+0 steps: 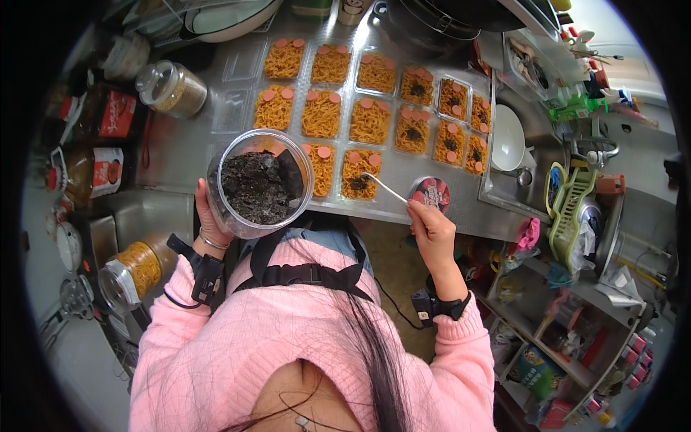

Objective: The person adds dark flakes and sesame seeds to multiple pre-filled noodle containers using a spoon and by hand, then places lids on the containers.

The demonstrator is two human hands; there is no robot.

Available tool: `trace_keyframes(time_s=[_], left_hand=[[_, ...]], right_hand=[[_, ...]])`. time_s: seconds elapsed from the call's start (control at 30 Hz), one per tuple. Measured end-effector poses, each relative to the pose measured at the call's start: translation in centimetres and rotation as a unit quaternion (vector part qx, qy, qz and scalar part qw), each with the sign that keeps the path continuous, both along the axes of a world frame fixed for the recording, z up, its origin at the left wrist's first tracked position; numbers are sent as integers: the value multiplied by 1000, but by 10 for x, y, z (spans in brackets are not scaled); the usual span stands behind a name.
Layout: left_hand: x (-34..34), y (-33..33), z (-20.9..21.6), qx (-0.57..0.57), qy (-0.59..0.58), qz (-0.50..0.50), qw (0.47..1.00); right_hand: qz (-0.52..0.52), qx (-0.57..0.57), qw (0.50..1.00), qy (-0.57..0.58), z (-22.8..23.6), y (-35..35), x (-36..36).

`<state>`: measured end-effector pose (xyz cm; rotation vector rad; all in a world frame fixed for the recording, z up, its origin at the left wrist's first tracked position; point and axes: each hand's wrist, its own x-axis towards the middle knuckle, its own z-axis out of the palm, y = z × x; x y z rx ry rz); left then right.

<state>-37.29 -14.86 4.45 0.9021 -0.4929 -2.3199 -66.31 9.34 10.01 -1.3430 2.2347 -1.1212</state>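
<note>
While the left hand (214, 217) holds the clear tub (252, 231) of dark flakes (255, 189), the right hand (433, 229) tops a noodle portion (350, 176).
Head view: left fingers clamped on the tub's side, underside grip hidden; right fingers pinched on the white utensil (389, 189), its tip at the flakes on the front-row portion, contact unclear. Portion sits on the tabletop (407, 169). Step looks like garnishing: right-side portions (412, 129) have flakes, left-side portions (321, 115) don't. Next move likely calls for a clean lift back to the tub, no dragged strands.
</note>
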Motion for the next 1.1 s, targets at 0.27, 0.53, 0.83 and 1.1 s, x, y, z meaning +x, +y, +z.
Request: trace_keyframes(time_s=[0.27, 0.53, 0.83, 1.1], left_hand=[[-13, 1, 12, -3, 11, -50, 999], [-60, 18, 55, -108, 89, -189, 972], [-66, 19, 64, -126, 50, -201, 970], [-55, 13, 27, -31, 50, -120, 991]], right_hand=[[-72, -89, 963, -246, 88, -16, 7], [271, -56, 961, -12, 110, -78, 35], [166, -3, 956, -241, 93, -89, 25], [26, 35, 893, -449, 87, -73, -4]])
